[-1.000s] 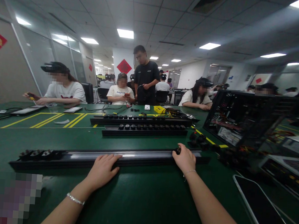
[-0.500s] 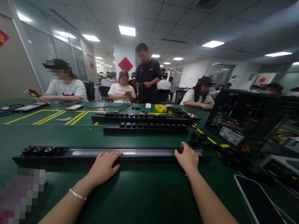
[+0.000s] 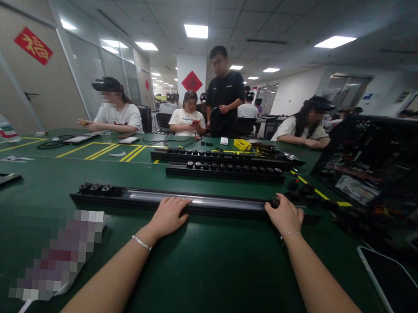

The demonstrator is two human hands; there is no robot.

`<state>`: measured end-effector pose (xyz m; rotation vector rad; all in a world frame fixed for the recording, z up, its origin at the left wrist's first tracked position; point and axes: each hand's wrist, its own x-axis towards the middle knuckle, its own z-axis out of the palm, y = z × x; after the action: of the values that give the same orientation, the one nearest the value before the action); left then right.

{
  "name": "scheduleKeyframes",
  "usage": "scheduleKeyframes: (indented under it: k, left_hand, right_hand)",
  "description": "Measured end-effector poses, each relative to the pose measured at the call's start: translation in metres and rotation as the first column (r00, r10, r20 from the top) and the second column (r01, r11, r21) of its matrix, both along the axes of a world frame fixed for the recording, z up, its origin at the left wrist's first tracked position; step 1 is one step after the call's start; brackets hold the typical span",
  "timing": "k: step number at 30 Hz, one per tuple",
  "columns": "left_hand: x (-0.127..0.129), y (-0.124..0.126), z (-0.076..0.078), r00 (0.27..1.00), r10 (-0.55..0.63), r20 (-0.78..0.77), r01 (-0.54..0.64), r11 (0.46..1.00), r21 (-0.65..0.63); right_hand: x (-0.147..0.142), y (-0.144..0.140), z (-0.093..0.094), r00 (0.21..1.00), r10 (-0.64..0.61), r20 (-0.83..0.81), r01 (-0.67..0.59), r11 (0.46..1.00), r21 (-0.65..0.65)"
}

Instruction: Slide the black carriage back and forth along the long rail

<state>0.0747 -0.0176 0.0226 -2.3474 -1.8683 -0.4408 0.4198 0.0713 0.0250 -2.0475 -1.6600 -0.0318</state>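
A long black rail (image 3: 227,204) with a shiny grey channel lies across the green table in front of me. Several small black socket-like pieces (image 3: 96,188) sit at its left end. My left hand (image 3: 170,216) holds the rail near its middle, fingers over the top and thumb along the near side. Toward the right end, the fingers of my right hand (image 3: 286,214) are closed on a small black round piece (image 3: 275,202) at the channel. Part of that piece is hidden by the hand.
Behind lie two more black rails (image 3: 225,175) lined with such pieces. At right are an open computer case (image 3: 361,159), dark loose parts (image 3: 302,189) and a phone (image 3: 393,291). A blurred packet (image 3: 60,255) lies front left. A yellow box (image 3: 242,144) and seated people (image 3: 116,113) are beyond.
My view has turned left, so everything sits farther right in the picture, and a bottle shows at far left. Both hands stay at about the same places on the rail.
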Motion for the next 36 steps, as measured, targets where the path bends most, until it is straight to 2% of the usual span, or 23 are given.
scheduleKeyframes:
  k: [10,20,31,36]
  left_hand:
    - [0.000,-0.001,0.000,1.000,-0.014,0.011,0.014,1.000,0.021]
    - [0.002,-0.002,0.001,1.000,0.000,0.027,0.000,1.000,0.000]
    - [-0.003,-0.001,-0.001,1.000,-0.001,0.021,0.001,1.000,-0.006]
    - [-0.004,-0.001,-0.001,1.000,0.001,0.018,-0.001,1.000,-0.008]
  right_hand:
    - [0.003,0.000,0.003,1.000,-0.017,-0.022,0.016,1.000,-0.005]
    - [0.012,0.005,-0.008,0.998,-0.034,0.046,0.033,0.999,0.025]
    - [0.008,-0.002,0.004,0.999,-0.025,-0.041,0.025,1.000,-0.008]
    - [0.010,-0.002,0.004,0.999,-0.040,-0.024,0.040,0.999,-0.008]
